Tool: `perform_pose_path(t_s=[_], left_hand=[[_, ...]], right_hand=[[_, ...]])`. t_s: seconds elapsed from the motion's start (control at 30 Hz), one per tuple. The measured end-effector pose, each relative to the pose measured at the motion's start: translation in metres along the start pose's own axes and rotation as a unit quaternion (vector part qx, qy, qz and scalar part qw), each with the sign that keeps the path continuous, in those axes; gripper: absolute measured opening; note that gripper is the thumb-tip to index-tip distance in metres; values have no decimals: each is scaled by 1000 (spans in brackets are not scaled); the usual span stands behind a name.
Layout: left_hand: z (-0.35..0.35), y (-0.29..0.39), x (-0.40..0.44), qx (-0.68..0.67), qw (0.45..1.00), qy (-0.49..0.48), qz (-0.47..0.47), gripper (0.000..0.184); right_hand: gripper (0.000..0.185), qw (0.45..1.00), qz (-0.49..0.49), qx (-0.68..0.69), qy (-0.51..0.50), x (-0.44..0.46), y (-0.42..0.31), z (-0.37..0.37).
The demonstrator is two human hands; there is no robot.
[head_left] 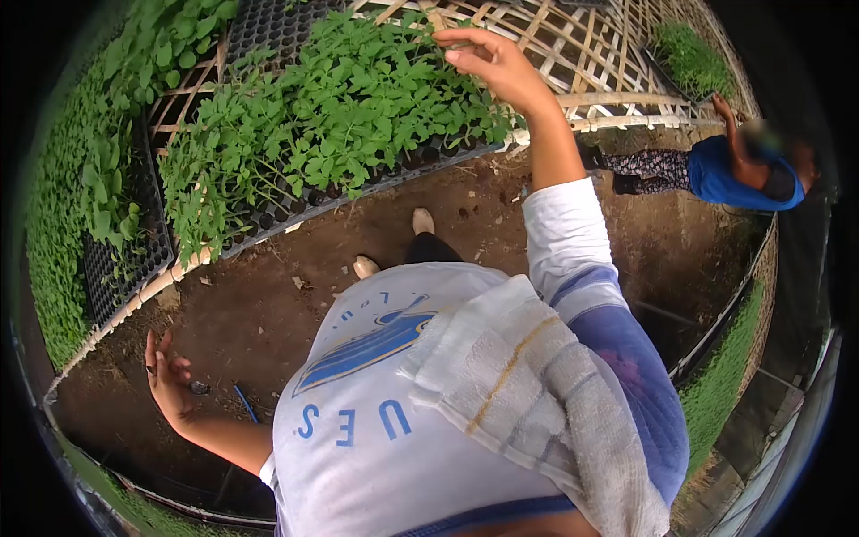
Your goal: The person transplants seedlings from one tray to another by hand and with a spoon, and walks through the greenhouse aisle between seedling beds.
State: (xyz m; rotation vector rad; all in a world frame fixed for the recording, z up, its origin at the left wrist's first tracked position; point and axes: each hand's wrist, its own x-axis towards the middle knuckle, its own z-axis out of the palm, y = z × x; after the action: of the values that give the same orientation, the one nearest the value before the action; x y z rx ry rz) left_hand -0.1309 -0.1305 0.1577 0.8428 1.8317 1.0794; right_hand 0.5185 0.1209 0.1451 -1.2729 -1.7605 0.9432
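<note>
Right fingers [467, 36] (contact unclear) are at the edge of the seedlings [358, 98].

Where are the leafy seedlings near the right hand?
In the head view, the seedlings stand in dark tray cells at the top, left of centre, with the right hand by their right end.

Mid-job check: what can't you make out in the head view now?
Head view: most cells of the black seedling tray, hidden by leaves.
Head view: whether the right hand touches the leaves; depth is unclear from above.
Head view: what the small object beside the left hand is; too small.
Head view: part of the shirt front, covered by the towel.
</note>
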Motion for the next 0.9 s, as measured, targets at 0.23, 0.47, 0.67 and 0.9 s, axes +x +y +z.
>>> perform_pose_path(t_s=[0.23,0.47,0.67,0.9], left_hand=[[104,56,-23,44,998,34,-10,44],[171,75,-46,95,992,63,-53,39],[183,55,-37,151,982,-3,-118,35],[213,17,-18,219,956,-53,-189,31]], right_hand=[[67,941,-63,-273,-188,19,31,82],[64,935,-130,-275,-185,-14,30,88],[63,925,-146,-286,-202,-26,23,69],[45,963,-243,-118,-15,5,-17,58]])
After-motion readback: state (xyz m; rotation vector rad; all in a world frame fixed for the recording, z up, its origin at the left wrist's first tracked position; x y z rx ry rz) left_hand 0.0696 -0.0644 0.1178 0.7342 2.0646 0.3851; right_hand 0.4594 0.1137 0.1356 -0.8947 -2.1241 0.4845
